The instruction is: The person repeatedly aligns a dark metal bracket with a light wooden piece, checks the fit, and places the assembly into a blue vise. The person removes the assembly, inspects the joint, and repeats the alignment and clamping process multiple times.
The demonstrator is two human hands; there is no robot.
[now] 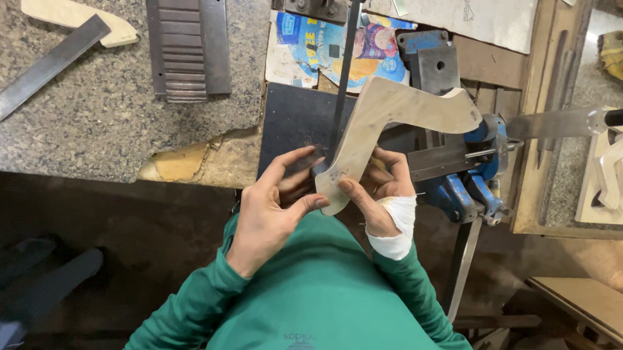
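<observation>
- The surface (102,113), speckled stone, lies left of the blue vise (464,183); its near edge is broken away, and a metal ruler (42,70) and a ribbed metal block (186,45) lie on it, well left of the vise.
- The wooden piece (392,117), a flat curved cut-out, sits just left of the vise and touches the thin upright saw blade (342,77).
- Risk, as I judge it: my fingers are close to the blade, so a slip or a snag could draw them in.
- Risk: I hold only the piece's lower end, so it could twist and wander off its line.
- My left hand (274,204) is half open, fingers and thumb pressed on the piece's lower tip.
- My right hand (384,193), wrapped in white bandage, curls shut on the piece's edge nearest the vise.
</observation>
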